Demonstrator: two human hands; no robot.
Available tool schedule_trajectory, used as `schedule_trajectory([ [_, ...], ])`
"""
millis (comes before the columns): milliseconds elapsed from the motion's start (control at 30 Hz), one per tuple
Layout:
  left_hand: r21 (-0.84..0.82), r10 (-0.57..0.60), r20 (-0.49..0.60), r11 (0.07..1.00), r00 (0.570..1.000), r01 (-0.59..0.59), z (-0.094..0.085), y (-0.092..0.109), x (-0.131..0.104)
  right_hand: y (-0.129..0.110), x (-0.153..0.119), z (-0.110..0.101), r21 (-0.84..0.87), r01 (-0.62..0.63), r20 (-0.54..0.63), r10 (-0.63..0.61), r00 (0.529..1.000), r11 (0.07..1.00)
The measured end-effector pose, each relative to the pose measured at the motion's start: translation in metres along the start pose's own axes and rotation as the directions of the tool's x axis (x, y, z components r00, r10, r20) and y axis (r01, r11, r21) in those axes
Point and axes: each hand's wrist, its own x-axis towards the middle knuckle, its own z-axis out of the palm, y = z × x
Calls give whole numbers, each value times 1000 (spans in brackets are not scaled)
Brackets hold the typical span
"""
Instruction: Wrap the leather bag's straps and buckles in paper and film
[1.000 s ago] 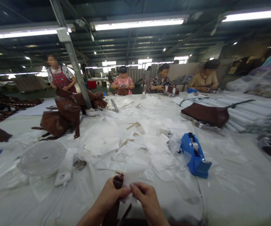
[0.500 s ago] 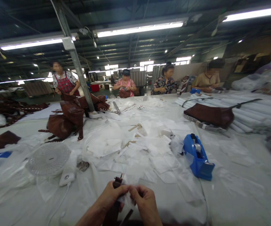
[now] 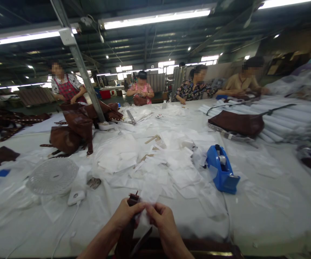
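Observation:
My left hand is closed around a dark brown leather strap, whose buckle end pokes up past my fingers. A thin, see-through white wrapping piece lies against the strap. My right hand pinches this piece between thumb and fingers, its fingertips meeting my left thumb. Another strap length hangs below, between my wrists. At the bottom edge of the view, part of a brown leather item shows along the table's near side; most of it is cut off.
Loose white wrapping sheets cover the table's middle. A blue tape dispenser stands to the right, a white fan to the left. Brown leather bags lie beside a metal post. Several people work across the table.
My view has tilted down slightly, showing more of the brown item at the near edge. My hands keep their pinch on the wrapping. Across the table, two co-workers' arms have reached out to the right.

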Motion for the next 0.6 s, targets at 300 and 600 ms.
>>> schedule_trajectory([
  [300, 141, -6, 0, 990, 1000, 6, 3, 15, -7, -19, -4, 6, 230, -132, 3, 135, 991, 964],
  [600, 44, -20, 17, 999, 1000, 20, -14, 20, -5, -17, 5, 3, 198, -83, -88, 102, 991, 977],
])
